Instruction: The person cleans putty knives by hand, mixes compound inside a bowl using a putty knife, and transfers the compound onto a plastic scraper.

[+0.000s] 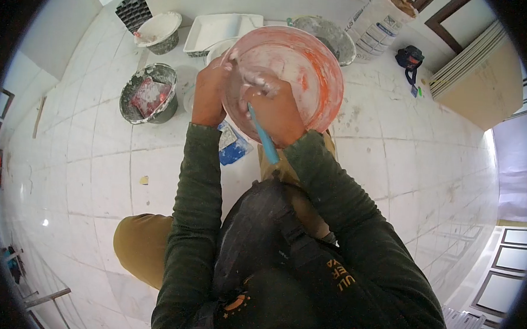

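A red bucket (320, 67), smeared inside with white paste, is held tilted with its open mouth facing me. My left hand (211, 91) is closed on the bucket's left rim. Inside the bucket, near its left wall, my right hand (275, 106) is closed around a blue-handled tool (264, 138). The handle's end sticks out below the hand; the working end is hidden, so its kind cannot be told. White paste coats the knuckles of the right hand. Under the bucket, a blue and white packet (234, 150) lies on the floor.
To the left stands a black bucket (171, 104) with a paste-smeared red thing inside. Further back are a white-lined bucket (174, 25), a white tray (192, 35), a dark tub (348, 50) and a large sack (372, 31). Stacked boards (473, 85) lean at the right.
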The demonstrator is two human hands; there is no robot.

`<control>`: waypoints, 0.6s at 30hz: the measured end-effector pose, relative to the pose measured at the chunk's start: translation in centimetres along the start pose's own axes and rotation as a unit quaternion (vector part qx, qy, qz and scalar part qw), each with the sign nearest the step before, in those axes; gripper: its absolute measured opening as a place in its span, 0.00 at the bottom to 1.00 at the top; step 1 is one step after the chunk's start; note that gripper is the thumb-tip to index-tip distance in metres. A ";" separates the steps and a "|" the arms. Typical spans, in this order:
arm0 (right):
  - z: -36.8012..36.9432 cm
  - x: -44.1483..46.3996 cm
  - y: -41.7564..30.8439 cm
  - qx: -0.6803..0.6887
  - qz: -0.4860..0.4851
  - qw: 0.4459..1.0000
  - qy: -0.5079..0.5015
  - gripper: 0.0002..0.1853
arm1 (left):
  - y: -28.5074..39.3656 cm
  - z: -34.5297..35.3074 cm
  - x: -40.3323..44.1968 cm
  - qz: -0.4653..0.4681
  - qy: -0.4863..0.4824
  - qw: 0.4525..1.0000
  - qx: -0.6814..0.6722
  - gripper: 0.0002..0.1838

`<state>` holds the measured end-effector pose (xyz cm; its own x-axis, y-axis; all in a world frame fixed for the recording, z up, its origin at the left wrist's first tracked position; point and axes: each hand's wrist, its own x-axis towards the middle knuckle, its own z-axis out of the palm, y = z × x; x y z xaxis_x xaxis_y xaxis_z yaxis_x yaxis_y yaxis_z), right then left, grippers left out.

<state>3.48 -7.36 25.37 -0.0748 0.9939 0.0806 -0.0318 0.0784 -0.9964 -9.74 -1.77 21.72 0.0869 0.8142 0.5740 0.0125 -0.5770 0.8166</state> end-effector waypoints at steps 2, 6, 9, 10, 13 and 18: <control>-0.6 0.0 -0.2 -0.005 -0.007 0.999 -0.051 0.17 | 0.6 0.2 -0.3 -0.078 0.020 0.992 -0.093 0.18; -2.1 -0.1 -1.2 -0.076 0.036 0.986 -0.142 0.18 | 0.7 -0.5 -0.6 -0.015 -0.019 0.988 0.151 0.20; -3.4 0.2 0.0 -0.118 0.021 0.972 -0.201 0.18 | 0.7 -0.6 -0.5 0.002 -0.020 0.974 0.225 0.18; -3.9 0.3 0.2 -0.117 0.031 0.968 -0.221 0.18 | 0.8 -0.5 -0.5 -0.007 -0.013 0.978 0.209 0.17; -4.8 0.1 -0.6 -0.069 0.076 0.968 -0.229 0.18 | -0.4 -0.8 -0.3 0.091 -0.029 0.967 0.237 0.14; -5.9 0.4 -2.1 0.068 0.120 0.972 -0.193 0.18 | -1.8 -2.0 -0.1 0.110 -0.007 0.951 0.289 0.15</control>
<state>9.44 -6.62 27.30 -0.4635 0.8775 -0.1233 -0.0967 -0.1884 -0.9773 -11.74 -0.72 20.31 0.1638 0.6711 0.7231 0.5375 -0.6753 0.5050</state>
